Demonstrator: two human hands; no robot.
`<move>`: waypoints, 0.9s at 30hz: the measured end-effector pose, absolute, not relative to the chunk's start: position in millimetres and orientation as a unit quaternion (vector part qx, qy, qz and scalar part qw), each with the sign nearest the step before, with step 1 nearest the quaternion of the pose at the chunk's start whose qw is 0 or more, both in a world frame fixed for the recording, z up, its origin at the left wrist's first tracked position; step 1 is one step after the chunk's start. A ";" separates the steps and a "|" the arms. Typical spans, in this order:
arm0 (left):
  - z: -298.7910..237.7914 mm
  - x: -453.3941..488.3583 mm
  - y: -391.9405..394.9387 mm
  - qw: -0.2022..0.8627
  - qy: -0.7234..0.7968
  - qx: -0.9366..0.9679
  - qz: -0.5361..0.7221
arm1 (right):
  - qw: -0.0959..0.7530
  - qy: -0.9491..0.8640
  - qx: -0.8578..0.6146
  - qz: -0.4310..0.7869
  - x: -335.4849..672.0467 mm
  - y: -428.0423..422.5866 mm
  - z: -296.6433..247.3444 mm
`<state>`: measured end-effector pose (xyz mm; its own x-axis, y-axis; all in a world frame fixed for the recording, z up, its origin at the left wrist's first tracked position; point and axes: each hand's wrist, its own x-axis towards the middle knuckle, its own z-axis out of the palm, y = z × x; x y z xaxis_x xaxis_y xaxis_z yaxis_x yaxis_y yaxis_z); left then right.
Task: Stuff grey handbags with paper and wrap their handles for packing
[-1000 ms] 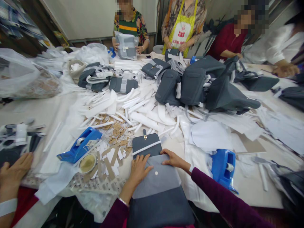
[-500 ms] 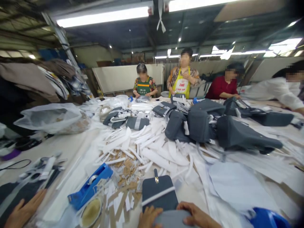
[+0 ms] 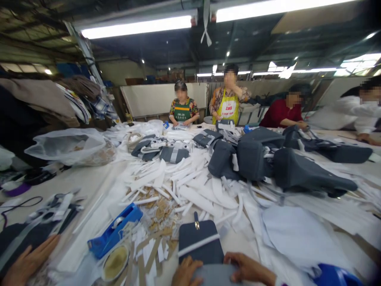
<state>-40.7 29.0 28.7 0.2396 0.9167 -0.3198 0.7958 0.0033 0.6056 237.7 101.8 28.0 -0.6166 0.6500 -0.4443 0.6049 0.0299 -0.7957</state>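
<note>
A dark grey handbag lies at the table's near edge, its flap [image 3: 200, 242] opened away from me with a white strip across it and a small gold clasp at the far end. My left hand [image 3: 186, 274] rests flat on the lighter grey inner panel [image 3: 216, 275], fingers stretched. My right hand [image 3: 248, 268] lies on the same panel just right of the flap, fingers spread. Both hands are cut off by the bottom edge.
A blue tape dispenser [image 3: 114, 230] and a small round tin [image 3: 114, 263] sit left of the bag among paper strips [image 3: 184, 190]. A co-worker's hand [image 3: 28, 262] rests at the lower left. Grey bags [image 3: 253, 161] pile up mid-table; several people work opposite. Another blue dispenser [image 3: 336, 275] shows lower right.
The camera tilted upward from the bag to the far side of the table and ceiling; my hands stayed on the bag and now sit at the frame's bottom edge.
</note>
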 end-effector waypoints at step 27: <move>23.5 -27.7 9.9 0.279 0.657 0.659 0.237 | 0.048 -0.848 -0.361 0.384 167.3 109.8 27.2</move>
